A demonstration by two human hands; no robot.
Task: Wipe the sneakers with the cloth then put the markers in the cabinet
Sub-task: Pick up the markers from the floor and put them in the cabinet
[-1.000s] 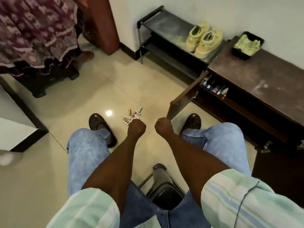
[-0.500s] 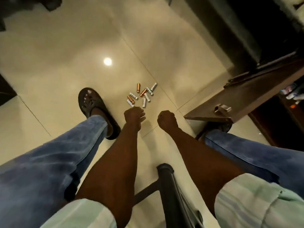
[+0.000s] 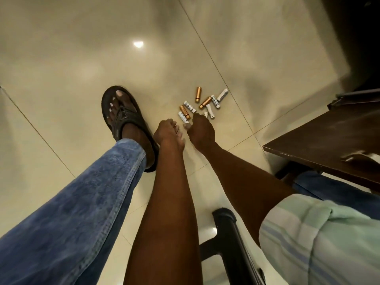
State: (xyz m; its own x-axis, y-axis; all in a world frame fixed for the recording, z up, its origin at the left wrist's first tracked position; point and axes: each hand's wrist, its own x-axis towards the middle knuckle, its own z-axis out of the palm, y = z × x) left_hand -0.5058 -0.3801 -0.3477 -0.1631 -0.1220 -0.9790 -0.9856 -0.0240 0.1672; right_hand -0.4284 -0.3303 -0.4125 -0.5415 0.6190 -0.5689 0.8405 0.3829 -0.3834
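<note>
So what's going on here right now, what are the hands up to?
A seated person leans down over a cluster of markers, gold and white ones, lying on the tiled floor. The right hand reaches into the near edge of the pile, fingers extended toward a white one; whether it grips anything is unclear. The left hand hovers beside it, loosely curled and holding nothing. The open cabinet door juts in at right.

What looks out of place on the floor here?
The markers lie scattered on the tiled floor, pointing every which way instead of sitting in the cabinet. Some are gold, some white. The right hand reaches their near edge; the left hand is just beside it. The cabinet door hangs open nearby.
</note>
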